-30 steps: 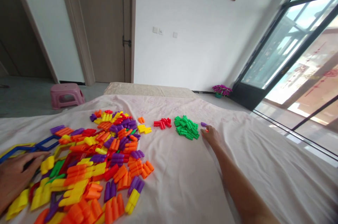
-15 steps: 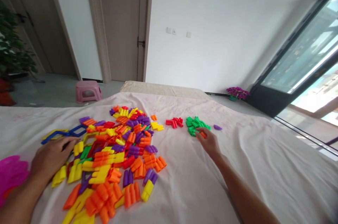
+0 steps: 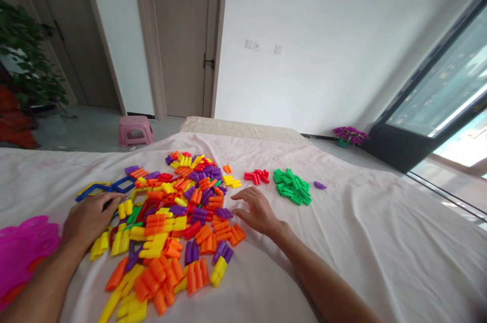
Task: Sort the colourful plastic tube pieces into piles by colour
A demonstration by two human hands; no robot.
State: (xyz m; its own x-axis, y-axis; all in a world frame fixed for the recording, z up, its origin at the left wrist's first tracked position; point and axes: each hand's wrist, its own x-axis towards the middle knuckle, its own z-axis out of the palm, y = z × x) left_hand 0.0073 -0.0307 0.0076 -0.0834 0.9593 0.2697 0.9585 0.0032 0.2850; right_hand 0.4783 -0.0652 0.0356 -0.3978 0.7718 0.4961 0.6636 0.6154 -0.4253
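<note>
A heap of orange, yellow, purple, red and green plastic pieces (image 3: 163,221) lies on the cloth-covered table. My right hand (image 3: 254,210) is at the heap's right edge, thumb and fingers apart beside a purple piece (image 3: 224,213), holding nothing. At the heap's left edge rests my left hand (image 3: 91,216), near yellow pieces and a blue frame piece (image 3: 94,190); its fingertips are partly hidden, so its grip is unclear. Farther right lie a red cluster (image 3: 256,176), a green pile (image 3: 292,187) and a lone purple piece (image 3: 320,185).
A bright pink plastic item (image 3: 28,247) lies at the left beside my left forearm. Beyond the table (image 3: 361,242) are a pink stool (image 3: 136,131), a potted plant (image 3: 26,64) and magenta flowers (image 3: 350,135).
My right hand has moved left from the green pile to the main heap, and the orange piece that was at its fingers is no longer there. My left hand stays by the heap.
</note>
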